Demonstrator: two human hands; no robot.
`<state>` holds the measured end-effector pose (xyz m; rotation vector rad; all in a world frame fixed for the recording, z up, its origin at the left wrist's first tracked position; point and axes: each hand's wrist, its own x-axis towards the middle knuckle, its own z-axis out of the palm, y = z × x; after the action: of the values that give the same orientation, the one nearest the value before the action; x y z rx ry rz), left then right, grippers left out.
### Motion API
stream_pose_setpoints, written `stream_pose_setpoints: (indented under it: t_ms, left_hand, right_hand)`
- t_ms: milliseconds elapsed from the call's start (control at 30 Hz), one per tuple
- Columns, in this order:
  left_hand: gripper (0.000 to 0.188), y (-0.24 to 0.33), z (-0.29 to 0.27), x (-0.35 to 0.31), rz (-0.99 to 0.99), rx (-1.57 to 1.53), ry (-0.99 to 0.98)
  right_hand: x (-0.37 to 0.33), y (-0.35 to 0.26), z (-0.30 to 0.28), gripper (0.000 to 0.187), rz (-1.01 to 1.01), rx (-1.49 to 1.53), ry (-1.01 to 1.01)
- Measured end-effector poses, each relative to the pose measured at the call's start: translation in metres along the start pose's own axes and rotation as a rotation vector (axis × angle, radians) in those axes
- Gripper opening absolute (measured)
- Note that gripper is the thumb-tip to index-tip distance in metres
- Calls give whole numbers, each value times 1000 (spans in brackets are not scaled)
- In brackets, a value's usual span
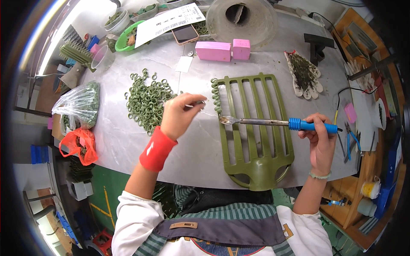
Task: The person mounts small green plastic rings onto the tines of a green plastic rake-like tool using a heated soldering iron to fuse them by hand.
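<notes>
My left hand (181, 112), a red wristband below it, pinches at its fingertips a small dark piece too little to make out. It hovers between a heap of small green rings (147, 100) and a row of green rings (215, 96) along the left edge of an olive-green slotted plastic rack (261, 160). My right hand (320, 138) is wrapped round the blue handle of a soldering iron (273, 122). The iron's metal shaft lies across above the rack's slots. Its spoon-shaped tip is at the rack's left rail, just below the row of rings.
Behind the rack are two pink blocks (213, 51), a phone (185, 34), a paper sheet (171, 24) and a large clear tub (254, 32). A soiled glove (303, 74) and blue-handled pliers (352, 138) lie right. Plastic bags (83, 104) sit at the left edge.
</notes>
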<state>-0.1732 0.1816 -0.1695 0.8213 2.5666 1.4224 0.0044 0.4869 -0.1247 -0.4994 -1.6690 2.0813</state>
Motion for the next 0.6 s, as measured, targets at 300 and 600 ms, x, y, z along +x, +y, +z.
stream_pose_setpoints:
  t_ms: [300,600]
  left_hand:
    - [20,17,35,-17,356,310,119]
    - [17,8,43,-16,391,360,131]
  right_hand:
    - [3,13,5,20,36,6,0]
    - [0,4,0,19,34,-28,-8]
